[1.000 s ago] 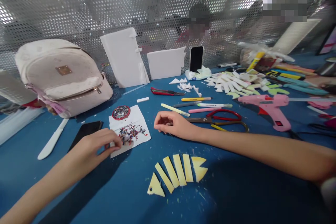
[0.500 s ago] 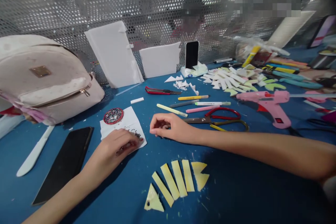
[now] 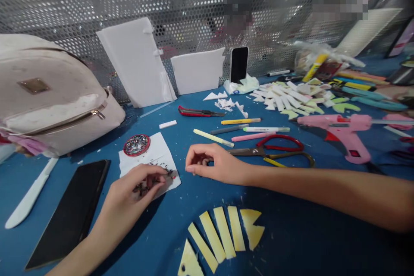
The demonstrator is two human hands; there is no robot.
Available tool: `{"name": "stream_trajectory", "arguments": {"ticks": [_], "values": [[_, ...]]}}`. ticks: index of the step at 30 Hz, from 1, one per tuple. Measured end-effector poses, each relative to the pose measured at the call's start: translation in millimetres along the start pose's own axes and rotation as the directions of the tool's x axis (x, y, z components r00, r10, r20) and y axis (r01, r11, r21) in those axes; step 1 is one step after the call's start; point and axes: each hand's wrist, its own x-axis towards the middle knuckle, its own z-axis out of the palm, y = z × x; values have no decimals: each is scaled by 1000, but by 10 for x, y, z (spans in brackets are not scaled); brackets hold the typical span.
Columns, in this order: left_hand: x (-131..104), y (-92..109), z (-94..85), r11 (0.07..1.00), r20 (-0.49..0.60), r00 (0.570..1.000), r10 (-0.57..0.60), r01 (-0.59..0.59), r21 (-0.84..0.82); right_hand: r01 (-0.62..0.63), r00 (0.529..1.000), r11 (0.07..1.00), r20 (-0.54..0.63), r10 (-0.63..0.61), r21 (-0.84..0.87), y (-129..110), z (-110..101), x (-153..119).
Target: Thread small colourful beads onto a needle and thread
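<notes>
Many small dark bits point(image 3: 168, 170) lay on white paper point(image 3: 158, 148) left of the table's point(image 3: 155, 246) middle; the sheet's long axis ran near to far, its far end leaning left. Over them, the left hand point(image 3: 127, 192) had its fingers bent and pointing right; whether they gripped any bits could not be told. The right hand point(image 3: 215, 164) pointed left, fingers curled, contents hidden, near the scissors point(image 3: 247, 152). Nearer, yellow strips point(image 3: 224, 233) slanted, far ends leftward.

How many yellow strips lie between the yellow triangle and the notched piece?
4: first strip beside the triangle, then second strip, third strip, and fourth strip beside the notched piece; none looks hidden.
</notes>
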Motion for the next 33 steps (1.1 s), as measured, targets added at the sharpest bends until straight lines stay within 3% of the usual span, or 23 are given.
{"name": "stream_trajectory", "arguments": {"ticks": [5, 17, 23, 33], "values": [[-39, 32, 15, 983, -39, 989, -142, 136, -127, 56, 997, 998, -60, -58, -32, -25, 7, -41], [-54, 29, 51, 992, -92, 991, -98, 90, -86, 70, 997, 994, -20, -72, -87, -22, 12, -51], [-95, 93, 81, 957, -223, 963, -154, 90, -275, 231, 972, 968, -20, -234, -95, -5, 30, -76], [-87, 155, 84, 860, -211, 931, -297, 165, -482, 280, 958, 954, -30, -284, -105, -22, 40, -77]]}}
